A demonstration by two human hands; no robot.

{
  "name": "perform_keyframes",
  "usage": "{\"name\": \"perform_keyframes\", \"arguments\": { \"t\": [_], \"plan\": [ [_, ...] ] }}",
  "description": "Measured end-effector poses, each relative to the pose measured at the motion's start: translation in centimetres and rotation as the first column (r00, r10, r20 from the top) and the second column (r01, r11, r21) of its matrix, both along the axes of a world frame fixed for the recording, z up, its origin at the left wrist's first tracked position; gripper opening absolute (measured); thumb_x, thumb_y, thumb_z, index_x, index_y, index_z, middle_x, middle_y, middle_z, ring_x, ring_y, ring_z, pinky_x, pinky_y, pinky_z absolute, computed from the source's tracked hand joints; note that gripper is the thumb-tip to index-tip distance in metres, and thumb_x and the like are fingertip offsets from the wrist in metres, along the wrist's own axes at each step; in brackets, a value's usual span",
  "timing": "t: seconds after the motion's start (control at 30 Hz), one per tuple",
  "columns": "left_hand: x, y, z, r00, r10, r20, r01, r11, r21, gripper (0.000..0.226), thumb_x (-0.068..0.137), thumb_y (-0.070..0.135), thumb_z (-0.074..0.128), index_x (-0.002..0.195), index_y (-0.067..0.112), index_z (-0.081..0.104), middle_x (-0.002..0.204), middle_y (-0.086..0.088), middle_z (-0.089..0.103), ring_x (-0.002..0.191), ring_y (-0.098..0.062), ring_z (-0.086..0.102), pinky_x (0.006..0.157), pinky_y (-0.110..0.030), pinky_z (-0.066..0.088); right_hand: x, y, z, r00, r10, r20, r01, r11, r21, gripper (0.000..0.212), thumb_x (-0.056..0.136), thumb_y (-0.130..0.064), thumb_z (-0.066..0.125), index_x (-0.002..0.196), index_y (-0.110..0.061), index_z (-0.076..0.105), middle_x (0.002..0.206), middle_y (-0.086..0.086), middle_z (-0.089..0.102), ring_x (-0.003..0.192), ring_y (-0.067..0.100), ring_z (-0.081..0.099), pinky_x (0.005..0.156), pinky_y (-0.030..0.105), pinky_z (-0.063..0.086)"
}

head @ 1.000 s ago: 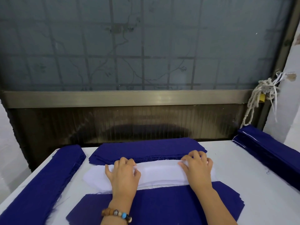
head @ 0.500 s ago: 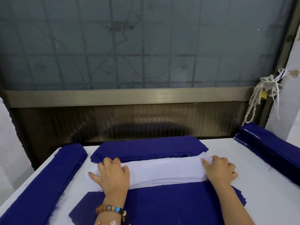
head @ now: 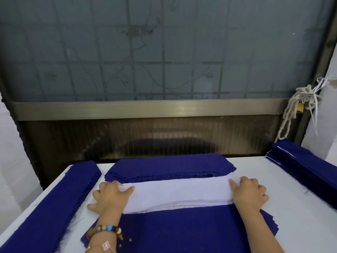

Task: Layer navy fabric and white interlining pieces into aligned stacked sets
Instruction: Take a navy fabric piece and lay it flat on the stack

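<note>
A stack of white interlining strips lies across the middle of the white table. My left hand grips its left end, thumb on top of the top strip. My right hand holds the right end, fingertips pinching the top strip's edge. A navy fabric stack lies just in front of the white strips, under both forearms. Another navy stack lies just behind them.
A long navy pile runs along the table's left edge. Another long navy pile with a thin white edge showing runs along the right side. A dark window frame and frosted glass stand behind the table; a knotted rope hangs at right.
Both hands have slid apart from the middle of the white strips out to their two ends. The fingers now pinch the ends of the top strip.
</note>
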State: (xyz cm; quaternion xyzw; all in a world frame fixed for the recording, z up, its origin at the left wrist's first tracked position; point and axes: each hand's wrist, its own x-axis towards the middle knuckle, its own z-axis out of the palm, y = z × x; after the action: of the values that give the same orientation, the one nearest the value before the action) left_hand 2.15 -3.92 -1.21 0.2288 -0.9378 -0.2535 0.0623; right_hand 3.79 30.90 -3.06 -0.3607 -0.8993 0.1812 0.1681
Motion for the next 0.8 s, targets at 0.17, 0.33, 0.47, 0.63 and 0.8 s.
{"name": "perform_keyframes", "arguments": {
  "t": [0.17, 0.33, 0.47, 0.63, 0.8],
  "plan": [
    [0.3, -4.0, 0.0, 0.973, -0.137, -0.185, 0.170, 0.969, 0.178, 0.015, 0.082, 0.041, 0.072, 0.084, 0.028, 0.064, 0.101, 0.002, 0.064, 0.101, -0.025, 0.056, 0.097, -0.046, 0.041, 0.0, -0.1, 0.1, 1.000, -0.002, -0.006, 0.002, 1.000, 0.014, 0.045, 0.094, -0.050, 0.047, 0.123, -0.016, 0.058, 0.125, 0.010, 0.052, 0.117, 0.031, 0.042, 0.096, 0.042, 0.035],
    [1.6, -5.1, -1.1, 0.921, -0.067, -0.385, 0.139, 0.977, 0.162, 0.016, 0.078, 0.035, 0.078, 0.076, 0.023, 0.070, 0.087, 0.005, 0.068, 0.083, -0.019, 0.061, 0.078, -0.041, 0.051, 0.0, -0.2, 0.0, 1.000, -0.011, -0.013, 0.011, 0.999, 0.037, 0.046, 0.094, -0.049, 0.048, 0.122, -0.014, 0.058, 0.121, 0.011, 0.054, 0.114, 0.032, 0.045, 0.094, 0.042, 0.038],
    [1.6, -4.6, -1.5, 0.879, -0.122, -0.461, 0.087, 0.992, -0.096, 0.016, 0.082, 0.035, 0.074, 0.088, 0.020, 0.077, 0.101, 0.006, 0.069, 0.099, -0.021, 0.057, 0.086, -0.042, 0.038, 0.1, -0.2, -0.1, 0.999, -0.017, -0.028, 0.018, 0.999, 0.039, 0.047, 0.094, -0.049, 0.049, 0.122, -0.013, 0.058, 0.120, 0.012, 0.054, 0.113, 0.032, 0.046, 0.093, 0.042, 0.038],
    [1.7, -4.8, -1.6, 0.837, -0.277, -0.473, 0.216, 0.960, -0.179, 0.021, 0.091, 0.026, 0.064, 0.110, 0.027, 0.074, 0.123, 0.004, 0.063, 0.116, -0.022, 0.047, 0.095, -0.043, 0.033, 0.1, -0.3, -0.2, 0.999, -0.016, -0.052, 0.019, 0.998, 0.057, 0.045, 0.093, -0.046, 0.053, 0.122, -0.012, 0.060, 0.124, 0.013, 0.054, 0.116, 0.033, 0.044, 0.094, 0.044, 0.038],
    [1.8, -4.6, -0.9, 0.726, -0.262, -0.635, 0.300, 0.953, -0.050, 0.017, 0.085, 0.016, 0.071, 0.099, 0.023, 0.077, 0.110, 0.007, 0.063, 0.106, -0.014, 0.047, 0.089, -0.028, 0.041, -0.2, 0.0, -0.5, 0.977, 0.025, -0.212, -0.012, 0.998, 0.061, 0.036, 0.090, -0.033, 0.064, 0.116, -0.008, 0.066, 0.129, 0.014, 0.052, 0.122, 0.037, 0.037, 0.098, 0.050, 0.033]
  ]
}}
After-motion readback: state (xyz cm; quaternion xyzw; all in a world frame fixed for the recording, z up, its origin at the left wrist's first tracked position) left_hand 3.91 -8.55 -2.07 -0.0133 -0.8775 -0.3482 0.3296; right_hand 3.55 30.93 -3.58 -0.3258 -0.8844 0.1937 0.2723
